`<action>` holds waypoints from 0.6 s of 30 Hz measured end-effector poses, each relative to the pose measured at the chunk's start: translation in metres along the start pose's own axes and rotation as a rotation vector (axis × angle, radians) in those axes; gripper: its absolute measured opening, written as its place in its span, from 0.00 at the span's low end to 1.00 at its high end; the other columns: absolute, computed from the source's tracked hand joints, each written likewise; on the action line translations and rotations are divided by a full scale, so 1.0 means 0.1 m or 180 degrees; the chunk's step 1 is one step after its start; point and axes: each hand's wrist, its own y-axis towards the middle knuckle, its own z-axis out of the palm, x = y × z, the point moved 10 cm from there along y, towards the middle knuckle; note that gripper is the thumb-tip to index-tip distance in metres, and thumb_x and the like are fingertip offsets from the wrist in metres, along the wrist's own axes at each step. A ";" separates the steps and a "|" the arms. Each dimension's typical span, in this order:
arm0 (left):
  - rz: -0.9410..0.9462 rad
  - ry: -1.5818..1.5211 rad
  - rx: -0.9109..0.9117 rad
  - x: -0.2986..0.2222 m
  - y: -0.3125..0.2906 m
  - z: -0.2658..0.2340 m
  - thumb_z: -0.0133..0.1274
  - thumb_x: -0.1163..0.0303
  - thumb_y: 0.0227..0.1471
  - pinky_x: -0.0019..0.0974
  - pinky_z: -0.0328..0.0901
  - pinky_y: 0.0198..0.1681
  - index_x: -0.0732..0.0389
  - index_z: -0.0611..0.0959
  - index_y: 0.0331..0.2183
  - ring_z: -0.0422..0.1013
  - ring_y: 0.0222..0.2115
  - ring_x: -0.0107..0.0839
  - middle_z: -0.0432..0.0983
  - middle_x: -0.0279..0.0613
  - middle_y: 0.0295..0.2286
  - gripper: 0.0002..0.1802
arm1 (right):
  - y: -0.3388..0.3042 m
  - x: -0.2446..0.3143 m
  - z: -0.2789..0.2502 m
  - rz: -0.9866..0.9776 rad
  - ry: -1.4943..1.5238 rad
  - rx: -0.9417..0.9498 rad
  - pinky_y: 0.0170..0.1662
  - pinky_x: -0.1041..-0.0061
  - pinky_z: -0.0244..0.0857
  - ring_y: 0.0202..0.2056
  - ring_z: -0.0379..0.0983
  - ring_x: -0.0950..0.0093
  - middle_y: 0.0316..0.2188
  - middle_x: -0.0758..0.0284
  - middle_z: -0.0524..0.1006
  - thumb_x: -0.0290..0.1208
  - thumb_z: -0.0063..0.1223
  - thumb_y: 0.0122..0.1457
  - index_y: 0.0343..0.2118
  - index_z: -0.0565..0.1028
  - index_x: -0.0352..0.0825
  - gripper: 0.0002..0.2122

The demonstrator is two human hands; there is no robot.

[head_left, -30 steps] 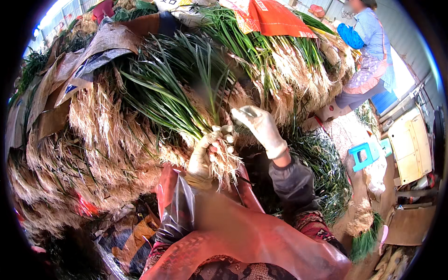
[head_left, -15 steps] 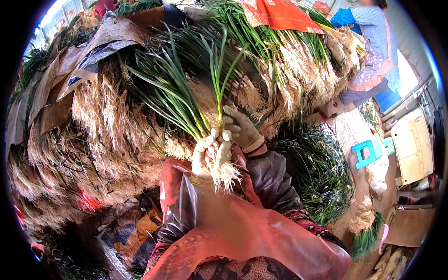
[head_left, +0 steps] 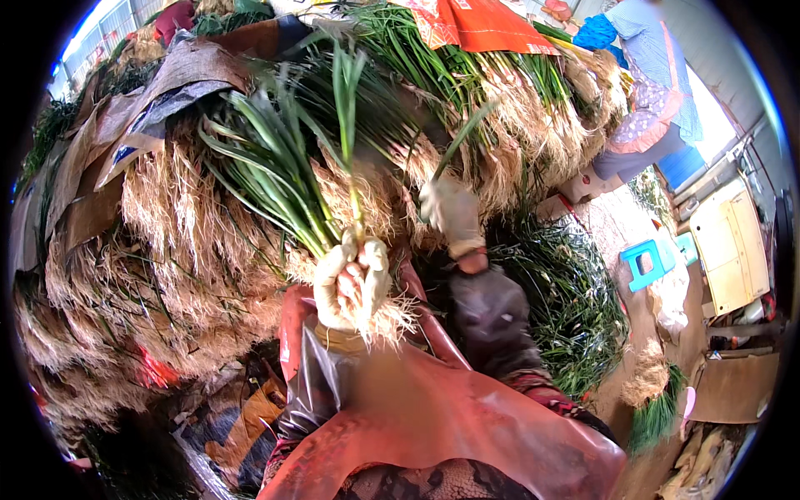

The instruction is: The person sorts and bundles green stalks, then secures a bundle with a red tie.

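My left hand (head_left: 333,287), in a pale glove, is closed around a small bunch of green garlic (head_left: 292,187) in front of my red apron. Its leaves point up and away, and pale roots hang below my fingers. My right hand (head_left: 452,212), gloved too and smeared by motion, is closed at the far right of the bunch, apart from it. One loose green leaf (head_left: 465,137) sticks up from its fingers. Beyond both hands rises a big heap of green garlic (head_left: 200,208), its pale roots facing me.
Dark green leaves lie piled (head_left: 567,292) to my right. Farther right are a blue plastic stool (head_left: 646,265), a cream panel (head_left: 731,246) and a bunch on the floor (head_left: 654,400). Orange sheeting (head_left: 492,29) covers part of the heap. Another person (head_left: 654,83) stands at the far right.
My right hand has moved away from the bunch, to the right and outward, with a single leaf in it. My left hand has shifted slightly left with the bunch.
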 end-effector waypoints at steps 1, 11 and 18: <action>-0.0104 -0.0196 0.0047 0.03 0.00 -0.02 0.44 0.62 0.56 0.23 0.60 0.14 0.64 0.71 0.42 0.63 0.13 0.27 0.73 0.50 0.28 0.16 | -0.04 -0.14 0.05 -0.0445 -0.1803 0.0827 0.16 0.85 0.59 0.13 0.68 0.83 0.14 0.71 0.75 0.43 0.50 0.57 0.24 0.78 0.38 0.14; -0.0307 0.0369 -0.1115 0.06 -0.15 -0.49 0.52 0.65 0.51 0.41 0.68 0.38 0.59 0.77 0.36 0.71 0.36 0.39 0.74 0.45 0.35 0.10 | 1.01 0.66 -0.13 -0.0700 -0.2580 0.0303 0.31 0.76 0.66 0.25 0.73 0.76 0.24 0.69 0.78 0.37 0.60 0.51 0.31 0.77 0.36 0.10; -0.0316 0.1291 -0.1940 -0.27 -0.33 -0.72 0.54 0.66 0.50 0.22 0.65 0.24 0.62 0.79 0.38 0.70 0.21 0.19 0.75 0.33 0.24 0.14 | -0.16 0.94 0.46 -0.1786 -0.1502 0.0499 0.29 0.80 0.68 0.26 0.75 0.75 0.28 0.63 0.79 0.30 0.61 0.52 0.30 0.73 0.25 0.12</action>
